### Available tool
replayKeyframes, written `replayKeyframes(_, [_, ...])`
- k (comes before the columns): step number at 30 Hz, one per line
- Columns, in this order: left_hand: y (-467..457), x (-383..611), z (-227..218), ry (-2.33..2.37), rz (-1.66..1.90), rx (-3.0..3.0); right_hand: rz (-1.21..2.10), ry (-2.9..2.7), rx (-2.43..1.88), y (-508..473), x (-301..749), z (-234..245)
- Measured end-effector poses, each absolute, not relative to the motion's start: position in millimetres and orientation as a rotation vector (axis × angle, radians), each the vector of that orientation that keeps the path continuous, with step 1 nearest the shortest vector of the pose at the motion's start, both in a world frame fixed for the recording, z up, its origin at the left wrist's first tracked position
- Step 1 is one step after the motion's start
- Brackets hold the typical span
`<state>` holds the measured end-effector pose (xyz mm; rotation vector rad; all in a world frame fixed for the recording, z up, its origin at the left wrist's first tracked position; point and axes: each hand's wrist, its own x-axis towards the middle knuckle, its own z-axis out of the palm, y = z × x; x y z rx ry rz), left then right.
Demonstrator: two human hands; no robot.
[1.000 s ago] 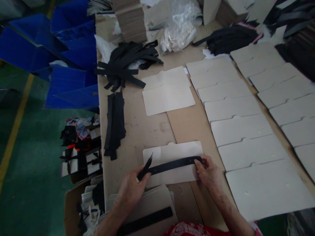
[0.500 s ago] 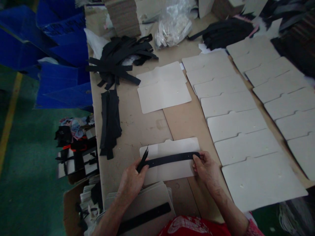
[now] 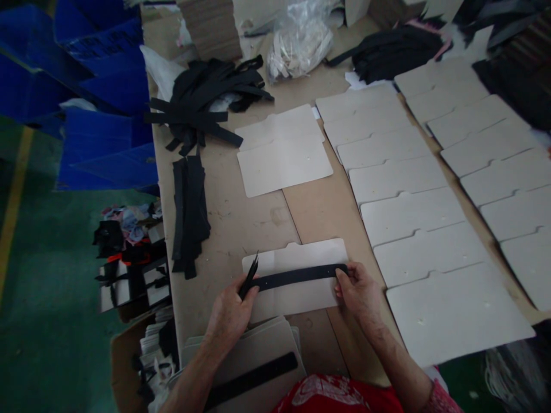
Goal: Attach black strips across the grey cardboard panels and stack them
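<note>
A black strap (image 3: 299,278) with small holes near its ends stretches between my two hands, over a pale grey board (image 3: 297,301) with rounded corners. My left hand (image 3: 235,301) pinches the strap's left end and also holds slim black tweezers (image 3: 249,275), points upward. At the other end, my right hand (image 3: 357,289) grips the strap between thumb and fingers near the board's right edge. Below my left forearm lies a stack of boards (image 3: 241,355), with another black strap (image 3: 258,376) across the top one.
Overlapping boards (image 3: 413,212) run in rows on the right. More boards (image 3: 284,166) lie ahead. Black straps (image 3: 189,212) are piled at left, with a tangled heap (image 3: 210,86) beyond. A clear plastic bag (image 3: 299,46) stands at the back; blue bins (image 3: 99,143) are off the table's left edge.
The view has shifted very slightly. Both hands keep the same hold on the strap, with almost no movement over the board.
</note>
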<state>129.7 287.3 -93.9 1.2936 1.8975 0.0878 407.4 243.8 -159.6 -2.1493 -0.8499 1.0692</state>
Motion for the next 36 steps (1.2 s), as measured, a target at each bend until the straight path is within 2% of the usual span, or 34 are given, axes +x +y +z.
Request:
replayKeyframes(9, [289.2, 130.7, -95.0, 1.888, 0.105, 1.274, 1.035, -0.927, -2.212, 245.5, 406.5, -157.9])
replayKeyframes(19, [256.4, 127.3, -54.6, 1.502, 0.249, 1.505, 0.655, -1.192, -2.290, 248.4, 407.7, -161.0])
replayKeyframes(25, [271.1, 126.2, -84.3, 1.815, 0.081, 1.360, 0.648, -1.236, -2.273, 248.2, 410.2, -163.3])
replayKeyframes(29, [281.2, 125.7, -105.3, 1.842, 0.029, 1.346, 0.699, -1.228, -2.285, 248.9, 412.0, -162.4])
replayKeyframes(36, [284.2, 125.9, -115.2, 1.853, -0.002, 1.354, 0.701, -1.223, -2.314, 248.6, 411.6, -161.9])
